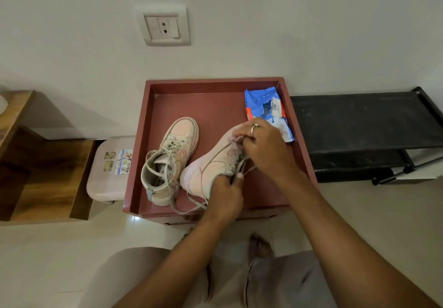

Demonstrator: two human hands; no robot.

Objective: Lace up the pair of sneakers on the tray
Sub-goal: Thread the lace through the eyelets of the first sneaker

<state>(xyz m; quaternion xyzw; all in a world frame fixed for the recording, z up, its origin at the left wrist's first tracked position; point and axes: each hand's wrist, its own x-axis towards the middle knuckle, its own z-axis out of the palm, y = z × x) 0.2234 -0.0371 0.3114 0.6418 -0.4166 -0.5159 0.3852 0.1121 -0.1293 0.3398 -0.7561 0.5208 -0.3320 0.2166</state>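
Held sneaker (211,166), pale pink, lies tipped on its side in the right half of the tray (143,144), with its toe pointing away and its heel toward the near rim. Left hand (225,195) grips the heel collar, fingers curled round the edge, thumb up beside the lace (248,166). Right hand (266,149), ring (254,127) on one finger, is over the front of the upper with fingers curled tight, pinching at the eyelet area. Whether it pinches lace or tongue cannot be told. Thin lace strands run from under the right hand back toward the left thumb.

Other sneaker (172,161) stands upright in the left half of the tray, toe away, just beside the held one, their heels close. It is partly laced, and its loose lace end (187,209) trails over the tray floor near the front rim.

Blue packet (260,106), torn open, lies in the far right corner of the tray, partly behind the right hand.

The tray is dark red with raised walls, its back edge by the wall. Socket plate (165,28) is on the wall above. Pink stool (107,175) with stickers is to the left of the tray, and wood furniture (36,168) is further left. Black rack (359,120) is to the right. Below are a pale tile floor, the person's knees in beige cloth and a bare foot (260,245).
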